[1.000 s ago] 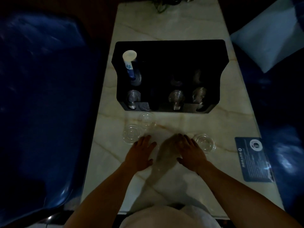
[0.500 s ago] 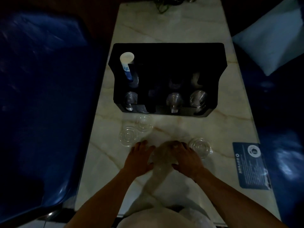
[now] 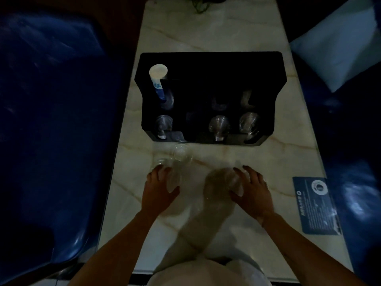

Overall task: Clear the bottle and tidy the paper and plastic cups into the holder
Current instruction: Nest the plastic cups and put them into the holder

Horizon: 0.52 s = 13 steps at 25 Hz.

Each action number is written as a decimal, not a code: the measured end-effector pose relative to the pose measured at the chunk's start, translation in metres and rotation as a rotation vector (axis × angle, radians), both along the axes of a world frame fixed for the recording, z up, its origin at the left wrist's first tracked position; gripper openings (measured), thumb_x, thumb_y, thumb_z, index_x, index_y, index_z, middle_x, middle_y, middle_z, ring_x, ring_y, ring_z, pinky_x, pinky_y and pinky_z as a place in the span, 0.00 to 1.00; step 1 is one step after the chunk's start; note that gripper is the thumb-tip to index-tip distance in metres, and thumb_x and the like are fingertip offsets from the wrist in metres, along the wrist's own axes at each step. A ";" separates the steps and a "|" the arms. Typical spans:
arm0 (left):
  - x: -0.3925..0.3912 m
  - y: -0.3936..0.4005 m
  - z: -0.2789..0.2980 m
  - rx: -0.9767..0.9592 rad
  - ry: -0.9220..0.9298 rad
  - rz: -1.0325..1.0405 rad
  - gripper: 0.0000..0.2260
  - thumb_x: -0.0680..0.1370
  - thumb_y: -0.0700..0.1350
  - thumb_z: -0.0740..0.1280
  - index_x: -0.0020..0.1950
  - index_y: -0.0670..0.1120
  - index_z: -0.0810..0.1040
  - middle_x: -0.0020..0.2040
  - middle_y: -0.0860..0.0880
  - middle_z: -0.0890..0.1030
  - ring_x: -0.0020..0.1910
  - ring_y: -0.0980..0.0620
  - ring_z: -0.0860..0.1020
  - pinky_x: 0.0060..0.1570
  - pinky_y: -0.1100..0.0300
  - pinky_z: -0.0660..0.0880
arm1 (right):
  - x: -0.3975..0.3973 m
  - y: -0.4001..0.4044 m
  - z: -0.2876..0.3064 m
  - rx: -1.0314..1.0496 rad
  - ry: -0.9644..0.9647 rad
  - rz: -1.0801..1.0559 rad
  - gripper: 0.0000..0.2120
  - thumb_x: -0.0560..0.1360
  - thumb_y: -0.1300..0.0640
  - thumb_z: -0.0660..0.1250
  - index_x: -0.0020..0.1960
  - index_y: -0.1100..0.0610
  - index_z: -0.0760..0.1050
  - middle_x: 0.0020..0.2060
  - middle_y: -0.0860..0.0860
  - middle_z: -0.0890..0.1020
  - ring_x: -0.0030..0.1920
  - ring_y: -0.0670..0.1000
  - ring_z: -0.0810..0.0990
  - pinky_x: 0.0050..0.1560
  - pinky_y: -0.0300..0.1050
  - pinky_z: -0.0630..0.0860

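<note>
Black holder [image 3: 210,65]: one. Paper-cup stack [image 3: 158,82], standing in its rear left slot: one. Clear plastic cups in front slots [image 3: 219,125]: three visible. Clear plastic cups loose on the marble table [image 3: 206,32]: at least two [image 3: 182,154]; dim light prevented a firm count. Blue card [image 3: 315,205]: one. Hands: two.

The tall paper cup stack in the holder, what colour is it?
White with a blue printed pattern, seen in the head view: paper cup stack in the black holder.

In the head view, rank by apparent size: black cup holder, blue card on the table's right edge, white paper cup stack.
1. Black cup holder
2. Blue card
3. White paper cup stack, partly hidden inside the holder
</note>
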<state>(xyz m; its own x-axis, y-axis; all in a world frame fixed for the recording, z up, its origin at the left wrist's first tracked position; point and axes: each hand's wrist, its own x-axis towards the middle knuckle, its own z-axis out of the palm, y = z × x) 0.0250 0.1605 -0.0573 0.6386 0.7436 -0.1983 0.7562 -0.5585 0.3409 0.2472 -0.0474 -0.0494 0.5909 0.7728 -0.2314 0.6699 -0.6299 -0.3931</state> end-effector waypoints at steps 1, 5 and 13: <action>0.000 0.005 0.000 0.016 0.004 0.036 0.35 0.68 0.56 0.75 0.71 0.45 0.69 0.69 0.40 0.70 0.65 0.39 0.71 0.58 0.45 0.75 | 0.002 -0.002 0.000 -0.020 0.003 -0.028 0.39 0.68 0.44 0.73 0.75 0.49 0.63 0.73 0.55 0.65 0.71 0.60 0.64 0.67 0.58 0.68; 0.001 0.023 -0.005 0.043 -0.016 0.060 0.34 0.68 0.54 0.78 0.66 0.39 0.71 0.65 0.35 0.74 0.60 0.35 0.76 0.52 0.42 0.77 | 0.006 -0.009 -0.007 -0.062 -0.016 -0.083 0.39 0.69 0.44 0.74 0.75 0.50 0.62 0.73 0.57 0.65 0.71 0.61 0.65 0.65 0.58 0.70; -0.002 0.038 -0.012 -0.083 -0.004 0.067 0.41 0.68 0.53 0.78 0.74 0.44 0.63 0.71 0.39 0.68 0.67 0.37 0.69 0.58 0.41 0.74 | 0.007 -0.019 -0.015 -0.097 -0.056 -0.133 0.39 0.66 0.44 0.75 0.73 0.50 0.65 0.71 0.57 0.68 0.70 0.64 0.63 0.63 0.62 0.69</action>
